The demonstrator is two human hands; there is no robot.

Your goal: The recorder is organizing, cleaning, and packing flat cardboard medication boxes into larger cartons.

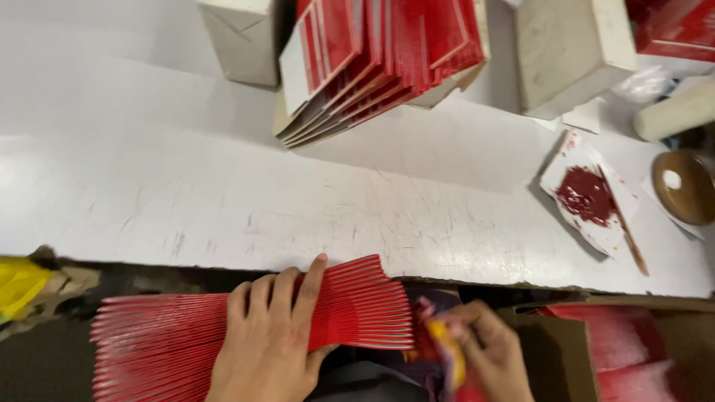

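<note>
White table (pixel 223 201) edge: left hand (pixel 272 339) presses fanned red sheets (pixel 171 342).

Your left hand (pixel 272 335) lies palm down, fingers stretched forward and slightly spread, index finger reaching farthest. Your right hand (pixel 484 353) is curled, fingers bent inward in a closed grip, knuckles up, just beside it.

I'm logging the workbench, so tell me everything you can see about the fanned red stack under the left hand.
The fanned red stack is many thin, flat red sheets, seemingly paper or card, with pale edges, spread stepwise so each edge shows. It lies nearly flat along the near edge of the white table, running left to right. The left hand presses on it, fingers spread. The right hand, beside its right end, holds something yellow.
</note>
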